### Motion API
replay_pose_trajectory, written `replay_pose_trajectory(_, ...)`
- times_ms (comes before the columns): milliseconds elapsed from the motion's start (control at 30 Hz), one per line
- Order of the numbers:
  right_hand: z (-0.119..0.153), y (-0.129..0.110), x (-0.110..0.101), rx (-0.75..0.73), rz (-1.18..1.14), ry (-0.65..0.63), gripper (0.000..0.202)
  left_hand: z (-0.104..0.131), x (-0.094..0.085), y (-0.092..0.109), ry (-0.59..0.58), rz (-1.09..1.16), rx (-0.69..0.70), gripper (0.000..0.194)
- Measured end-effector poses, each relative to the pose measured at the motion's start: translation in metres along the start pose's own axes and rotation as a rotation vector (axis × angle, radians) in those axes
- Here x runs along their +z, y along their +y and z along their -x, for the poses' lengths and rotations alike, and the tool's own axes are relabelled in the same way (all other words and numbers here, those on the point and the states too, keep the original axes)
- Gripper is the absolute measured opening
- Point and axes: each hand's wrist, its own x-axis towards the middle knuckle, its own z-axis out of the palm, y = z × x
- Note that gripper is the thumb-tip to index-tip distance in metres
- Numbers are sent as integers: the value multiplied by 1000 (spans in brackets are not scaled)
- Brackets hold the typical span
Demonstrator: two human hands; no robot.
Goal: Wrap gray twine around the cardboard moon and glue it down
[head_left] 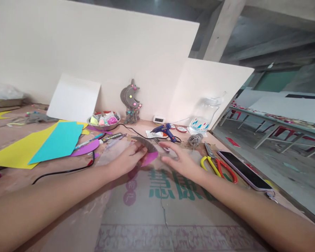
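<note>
My left hand (132, 155) pinches a curved grey yarn-wrapped crescent (146, 143), raised over the work surface. A purple piece (150, 159) shows at the crescent's lower edge; whether the two are joined I cannot tell. My right hand (179, 159) hovers just to the right, fingers spread and apart from the crescent, with nothing in it. Beyond the hands a blue glue gun (166, 131) rests on the table, and a ball of grey yarn (195, 140) lies to its right. A grey moon ornament (131, 98) with coloured pompoms stands against the white board.
Scissors (219, 166) and a phone (245, 169) lie at the right. Yellow (14, 154) and turquoise sheets (57, 141) spread at the left, near a black cable (64, 172). A bowl (103, 125) and a clear plastic jar (203, 117) stand at the back. Printed plastic (136, 213) covers the front.
</note>
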Motion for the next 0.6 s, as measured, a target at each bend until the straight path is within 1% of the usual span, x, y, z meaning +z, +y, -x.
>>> replay_pose_trajectory(67, 3, -7, 5, -28, 29, -43, 40, 3, 1, 1, 2, 1, 34, 22)
replay_pose_trajectory(167, 6, -10, 8, -58, 85, -61, 27, 6, 2, 2, -49, 0, 95, 16)
replay_pose_trajectory(300, 8, -7, 8, -202, 310, -89, 13, 6, 4, 2, -116, -86, 230, 19)
replay_pose_trajectory(367, 8, -6, 8, -250, 368, -60, 12, 6, 5, 3, -169, -159, 212, 22)
replay_pose_trajectory(467, 8, -4, 8, -282, 381, -27, 15, 8, 5, 3, -272, -252, 122, 29)
replay_pose_trajectory(500, 8, -4, 9, -295, 384, -37, 14, 8, 5, 3, -275, -260, 113, 32)
replay_pose_trajectory(533, 8, -5, 9, -313, 390, -53, 13, 9, 5, 3, -253, -262, 112, 33)
replay_pose_trajectory(600, 8, -5, 9, -345, 392, -87, 15, 8, 5, 2, -164, -266, 92, 32)
